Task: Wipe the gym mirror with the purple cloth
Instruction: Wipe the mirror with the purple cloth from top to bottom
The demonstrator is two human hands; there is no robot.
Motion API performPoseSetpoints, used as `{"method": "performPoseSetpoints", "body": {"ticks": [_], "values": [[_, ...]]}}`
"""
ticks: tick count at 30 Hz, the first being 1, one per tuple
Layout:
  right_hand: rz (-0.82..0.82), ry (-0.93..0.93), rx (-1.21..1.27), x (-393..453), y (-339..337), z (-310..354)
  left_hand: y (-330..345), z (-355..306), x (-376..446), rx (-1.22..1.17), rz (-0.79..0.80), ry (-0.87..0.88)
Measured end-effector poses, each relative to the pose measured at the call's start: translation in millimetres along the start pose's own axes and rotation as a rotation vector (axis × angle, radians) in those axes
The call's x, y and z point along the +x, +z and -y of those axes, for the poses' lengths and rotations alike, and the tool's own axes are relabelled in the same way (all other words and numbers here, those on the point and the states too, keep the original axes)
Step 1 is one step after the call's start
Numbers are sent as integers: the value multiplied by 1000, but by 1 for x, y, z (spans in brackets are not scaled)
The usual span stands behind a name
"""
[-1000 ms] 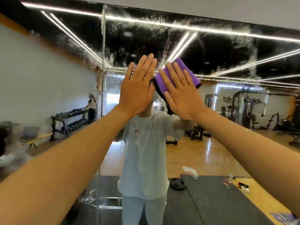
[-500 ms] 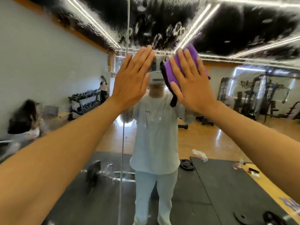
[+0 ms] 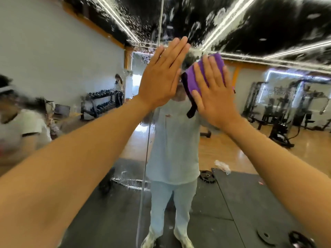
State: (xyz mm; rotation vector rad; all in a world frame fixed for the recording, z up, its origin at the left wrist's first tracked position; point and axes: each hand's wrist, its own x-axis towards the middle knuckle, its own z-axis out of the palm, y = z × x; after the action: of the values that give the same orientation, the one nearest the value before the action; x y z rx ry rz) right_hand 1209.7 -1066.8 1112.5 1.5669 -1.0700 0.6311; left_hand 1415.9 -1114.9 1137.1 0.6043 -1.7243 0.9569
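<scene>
Streaked gym wall mirror (image 3: pixel 250 24) reflects wooden floor (image 3: pixel 223 151); flat right hand (image 3: pixel 215 97) presses folded purple cloth (image 3: pixel 198 77), left hand (image 3: pixel 161 77) flat, fingers straight.

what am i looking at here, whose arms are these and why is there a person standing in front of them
There is no machine here. The picture comes from a wide-angle camera worn on a person's head, looking forward and down, so the two bare arms reaching in from the bottom corners are that person's own. They face a large wall mirror in a gym, so the figure in pale clothes straight ahead is their own reflection. The right hand lies with straight fingers on a folded purple cloth with a dark edge and presses it against the glass. The left hand is raised flat beside it and holds nothing. The white specks and streaks across the upper glass look like foam or spray not yet wiped. The dumbbell rack, weight machines and black floor mats are reflections of the room behind.
</scene>
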Motion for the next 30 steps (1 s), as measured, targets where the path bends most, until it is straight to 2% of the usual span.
{"method": "performPoseSetpoints", "body": {"ticks": [2, 5, 9, 14, 19, 23, 30], "values": [[-36, 99, 9, 20, -7, -2, 0, 0, -1, -80, -8, 0], [-22, 114, 33, 13, -6, 15, -6, -3, 1, -172, 8, -14], [109, -105, 13, -36, 9, 52, -16, -2, -15, -142, 54, -7], [124, -309, -9, -35, 9, 43, -27, 2, -75, 15, 191, 8], [26, -125, 2, 33, -10, 23, -37, 3, -87, 10, 270, -44], [15, -59, 41, 40, -11, 35, -39, 6, -102, 45, 396, -106], [142, -369, 26, -46, 18, 78, -45, 14, -112, 133, 502, -61]]}}
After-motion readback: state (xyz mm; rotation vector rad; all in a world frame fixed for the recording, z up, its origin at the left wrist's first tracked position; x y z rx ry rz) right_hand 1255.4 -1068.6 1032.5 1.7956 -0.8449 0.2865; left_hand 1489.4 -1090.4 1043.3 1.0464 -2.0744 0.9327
